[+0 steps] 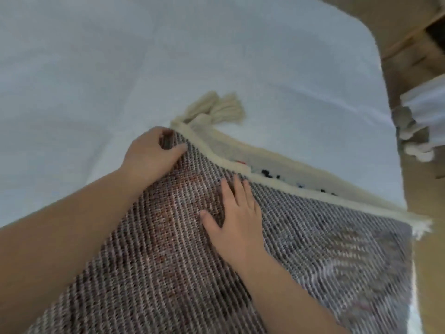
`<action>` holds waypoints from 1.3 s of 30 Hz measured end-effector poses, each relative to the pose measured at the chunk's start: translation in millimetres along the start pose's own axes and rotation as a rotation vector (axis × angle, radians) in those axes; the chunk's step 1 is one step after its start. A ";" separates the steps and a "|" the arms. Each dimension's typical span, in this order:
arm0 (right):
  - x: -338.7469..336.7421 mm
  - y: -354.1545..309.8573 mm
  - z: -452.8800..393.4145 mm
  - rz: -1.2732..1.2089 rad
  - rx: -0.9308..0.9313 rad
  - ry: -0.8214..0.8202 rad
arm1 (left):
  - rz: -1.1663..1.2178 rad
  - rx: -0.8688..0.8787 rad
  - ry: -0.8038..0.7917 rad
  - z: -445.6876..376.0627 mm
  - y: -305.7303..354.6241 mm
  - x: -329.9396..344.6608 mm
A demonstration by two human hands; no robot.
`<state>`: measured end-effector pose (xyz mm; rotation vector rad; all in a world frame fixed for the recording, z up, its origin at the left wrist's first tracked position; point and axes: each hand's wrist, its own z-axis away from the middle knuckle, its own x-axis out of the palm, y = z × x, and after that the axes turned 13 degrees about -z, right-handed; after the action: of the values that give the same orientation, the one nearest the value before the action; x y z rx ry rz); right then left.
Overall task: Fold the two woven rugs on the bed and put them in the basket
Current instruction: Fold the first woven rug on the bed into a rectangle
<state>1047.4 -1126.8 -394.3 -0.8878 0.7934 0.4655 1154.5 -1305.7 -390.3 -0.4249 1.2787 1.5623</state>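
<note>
Your rug [168, 273] lies folded on the near part of the bed [120, 56], its coarse ribbed backing turned up — a tight weave of grey, white and dark threads with a rusty reddish patch through the middle and paler, wavy bands toward the right. A thick cream binding [277, 186] runs along its far edge, slanting from the upper left down to the right, and beneath that edge you can see a strip of the lower layer's cream face with small black and coloured flecks. At the far left corner two fluffy cream tassels [216, 108] splay out onto the smooth white sheet. Your left hand [150, 154] grips that same corner, fingers curled over the rug's edge and thumb laid on the weave, just beside the tassels. Your right hand [237, 213] is released and flat, fingers straight and spread, pressing on the backing just short of the cream binding, to the right of the reddish patch. Off the right side of the bed, blurred, sits something pale with rounded cream knobs [419, 131] — you cannot tell what it is.
</note>
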 end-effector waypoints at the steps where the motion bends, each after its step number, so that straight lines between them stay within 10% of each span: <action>1: -6.4 6.2 -7.1 -0.017 0.005 0.013 | 0.055 -0.014 0.003 -11.3 10.9 2.9; 11: -29.9 27.9 -62.5 -0.082 -0.045 0.045 | 0.285 -0.115 -0.090 -57.0 37.0 -0.2; 18: -48.7 7.7 -97.0 -0.153 -0.233 0.330 | 0.204 -0.152 0.481 -68.2 3.9 -45.8; 25: -61.0 14.4 -142.9 0.083 -0.141 0.373 | 0.437 -0.125 -0.130 -73.3 19.1 -35.7; 31: -53.9 22.3 -141.8 0.134 -0.072 0.304 | 0.361 0.113 0.250 -77.9 13.1 -37.0; 39: -60.2 -10.3 -153.8 -0.105 -0.094 0.229 | 0.535 0.155 0.162 -81.8 35.2 -47.9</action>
<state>952.4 -1262.2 -401.3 -1.0782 0.9342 0.3140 1118.1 -1396.8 -365.6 -0.1113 1.7244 1.8746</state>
